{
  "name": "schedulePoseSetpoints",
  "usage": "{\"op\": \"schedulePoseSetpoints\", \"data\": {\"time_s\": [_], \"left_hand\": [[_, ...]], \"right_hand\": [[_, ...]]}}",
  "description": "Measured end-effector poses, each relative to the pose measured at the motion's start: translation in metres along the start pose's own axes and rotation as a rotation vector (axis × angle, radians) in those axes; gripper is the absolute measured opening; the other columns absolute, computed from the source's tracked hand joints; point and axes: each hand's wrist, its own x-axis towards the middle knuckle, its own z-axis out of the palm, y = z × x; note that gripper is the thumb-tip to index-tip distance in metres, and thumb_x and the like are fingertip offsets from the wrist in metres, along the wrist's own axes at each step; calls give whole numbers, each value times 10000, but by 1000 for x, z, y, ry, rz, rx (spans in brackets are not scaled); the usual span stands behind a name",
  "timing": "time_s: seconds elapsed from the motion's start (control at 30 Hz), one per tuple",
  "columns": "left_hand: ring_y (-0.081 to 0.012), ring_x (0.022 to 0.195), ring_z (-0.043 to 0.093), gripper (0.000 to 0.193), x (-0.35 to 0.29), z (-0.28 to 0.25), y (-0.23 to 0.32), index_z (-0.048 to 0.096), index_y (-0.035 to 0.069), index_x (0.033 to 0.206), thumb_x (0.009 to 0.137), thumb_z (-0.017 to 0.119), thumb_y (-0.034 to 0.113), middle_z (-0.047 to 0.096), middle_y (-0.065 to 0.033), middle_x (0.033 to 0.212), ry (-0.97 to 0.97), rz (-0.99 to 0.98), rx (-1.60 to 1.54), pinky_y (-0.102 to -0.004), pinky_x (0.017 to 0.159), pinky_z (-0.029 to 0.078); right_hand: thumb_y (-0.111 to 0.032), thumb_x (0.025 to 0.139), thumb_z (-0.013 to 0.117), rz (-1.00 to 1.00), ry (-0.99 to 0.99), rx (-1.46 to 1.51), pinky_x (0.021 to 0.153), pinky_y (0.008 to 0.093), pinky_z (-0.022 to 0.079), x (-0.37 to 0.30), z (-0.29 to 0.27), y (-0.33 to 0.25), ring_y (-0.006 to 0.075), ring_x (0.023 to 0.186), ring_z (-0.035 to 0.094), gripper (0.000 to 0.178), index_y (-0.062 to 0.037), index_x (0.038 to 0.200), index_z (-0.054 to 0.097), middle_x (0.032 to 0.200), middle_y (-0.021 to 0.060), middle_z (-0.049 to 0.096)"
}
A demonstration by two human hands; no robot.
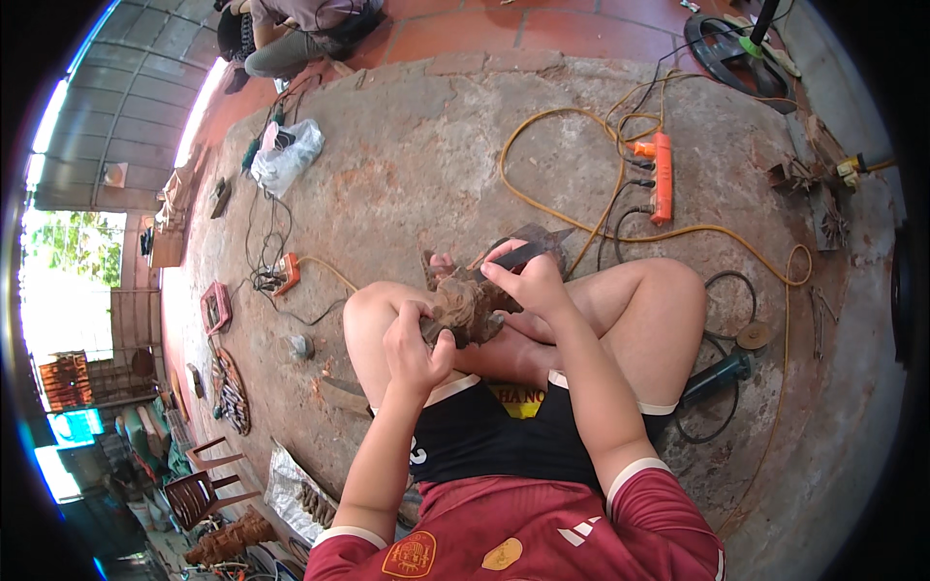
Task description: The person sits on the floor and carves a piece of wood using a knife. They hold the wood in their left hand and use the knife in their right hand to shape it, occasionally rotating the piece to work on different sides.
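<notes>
I sit cross-legged on the floor with a brown, rough-surfaced carved wooden piece (467,308) held above my crossed lower legs. My left hand (418,347) is closed round its near left end, thumb against the side. In my right hand (531,284) a dark, flat strip (516,256) is pinched between thumb and fingers, at the far right side of the carving. Whether the strip is abrasive paper or a blade, I cannot make out. Part of the carving's far end is hidden by my right hand and the strip.
An orange power strip (662,178) with a yellow cord (552,114) lies ahead to the right. By my right knee is a dark green power tool (715,380). A clear plastic bag (289,160) and a smaller orange socket block (286,274) are on the left. Another person (291,34) sits at far left.
</notes>
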Motion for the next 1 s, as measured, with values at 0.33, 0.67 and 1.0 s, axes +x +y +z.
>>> {"op": "schedulePoseSetpoints", "data": {"time_s": [0.33, 0.67, 1.0], "left_hand": [[-374, 686, 611, 297, 11, 5, 11, 549, 22, 890, 677, 671, 189, 600, -178, 746, 44, 82, 58, -419, 629, 494], [-349, 658, 604, 298, 3, 12, 35, 539, 32, 882, 663, 659, 195, 589, -154, 714, 0, 93, 100, -416, 615, 490], [-347, 649, 605, 288, 6, 14, 38, 545, 35, 884, 666, 659, 183, 585, -144, 698, 17, 124, 98, -415, 611, 494]], "right_hand": [[-134, 816, 763, 2, 53, 97, 592, 227, 452, -10, 14, -25, 50, 649, 554, 134, -29, 877, 707, 747, -11, 661], [-159, 752, 769, -258, 165, -202, 688, 382, 518, -11, 31, -23, 299, 754, 671, 135, -41, 787, 715, 780, 124, 694], [-176, 744, 780, -295, 189, -232, 709, 385, 516, -10, 31, -19, 296, 777, 657, 146, -42, 775, 731, 779, 124, 684]]}}
